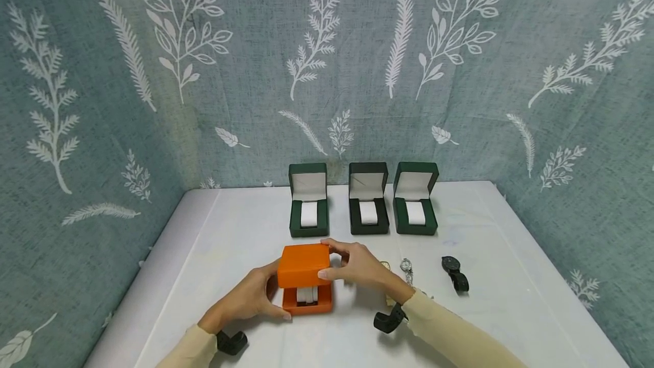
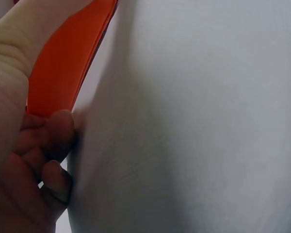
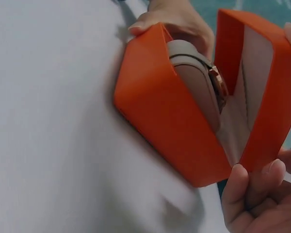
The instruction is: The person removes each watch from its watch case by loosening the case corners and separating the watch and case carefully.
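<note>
An orange watch box (image 1: 305, 266) stands on the white table in front of the person, its lid partway raised. Inside the base, a watch with a pale strap and rose-gold case (image 3: 219, 83) wraps a cushion (image 3: 194, 87). The left hand (image 1: 247, 295) grips the box from its left side, thumb at the front lower corner of the base. On the other side, the right hand (image 1: 364, 267) holds the lid (image 3: 269, 92) between thumb and fingers. In the left wrist view, curled fingers lie against the orange side wall (image 2: 68, 63).
Three open boxes, green (image 1: 309, 226), dark (image 1: 369, 223) and green (image 1: 415, 223), line the table's back, each with a white cushion. Right of the right hand lie a silver watch (image 1: 406, 267) and a black watch (image 1: 453, 270). A gold-coloured watch (image 1: 385, 266) is partly hidden by the right wrist.
</note>
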`<state>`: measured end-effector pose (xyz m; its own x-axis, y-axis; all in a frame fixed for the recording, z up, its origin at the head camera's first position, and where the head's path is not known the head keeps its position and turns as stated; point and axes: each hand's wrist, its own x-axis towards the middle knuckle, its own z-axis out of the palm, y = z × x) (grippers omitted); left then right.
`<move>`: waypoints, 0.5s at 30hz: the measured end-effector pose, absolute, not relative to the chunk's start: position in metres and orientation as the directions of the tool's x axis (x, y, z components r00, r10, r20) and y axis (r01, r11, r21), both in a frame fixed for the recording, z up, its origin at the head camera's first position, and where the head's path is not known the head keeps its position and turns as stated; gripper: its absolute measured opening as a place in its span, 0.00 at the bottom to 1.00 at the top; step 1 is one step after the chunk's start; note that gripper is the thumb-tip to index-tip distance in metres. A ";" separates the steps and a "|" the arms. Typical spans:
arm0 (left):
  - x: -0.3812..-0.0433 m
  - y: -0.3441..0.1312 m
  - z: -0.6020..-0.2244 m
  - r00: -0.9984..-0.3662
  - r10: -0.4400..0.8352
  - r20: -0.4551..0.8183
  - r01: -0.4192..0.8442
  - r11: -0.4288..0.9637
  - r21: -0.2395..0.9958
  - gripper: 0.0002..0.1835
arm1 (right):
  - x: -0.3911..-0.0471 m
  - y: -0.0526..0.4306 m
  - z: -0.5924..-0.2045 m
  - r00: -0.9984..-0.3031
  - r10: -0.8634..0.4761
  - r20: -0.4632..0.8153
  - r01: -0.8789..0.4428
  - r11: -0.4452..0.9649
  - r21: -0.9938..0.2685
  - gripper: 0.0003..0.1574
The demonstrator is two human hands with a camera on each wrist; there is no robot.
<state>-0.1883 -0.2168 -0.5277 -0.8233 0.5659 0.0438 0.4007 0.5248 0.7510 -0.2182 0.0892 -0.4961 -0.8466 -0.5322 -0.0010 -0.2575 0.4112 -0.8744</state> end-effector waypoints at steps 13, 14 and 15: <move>-0.189 -0.217 -0.527 -0.829 0.556 0.056 0.415 0.545 0.729 0.57 | -0.220 0.082 -0.492 -0.871 -0.484 -0.080 -0.075 0.293 -0.953 0.46; -0.189 -0.217 -0.527 -0.832 0.553 0.054 0.412 0.549 0.727 0.57 | -0.221 0.081 -0.492 -0.874 -0.479 -0.084 -0.066 0.287 -0.956 0.46; -0.188 -0.217 -0.526 -0.834 0.549 0.051 0.409 0.554 0.726 0.58 | -0.222 0.080 -0.492 -0.875 -0.476 -0.086 -0.059 0.283 -0.957 0.45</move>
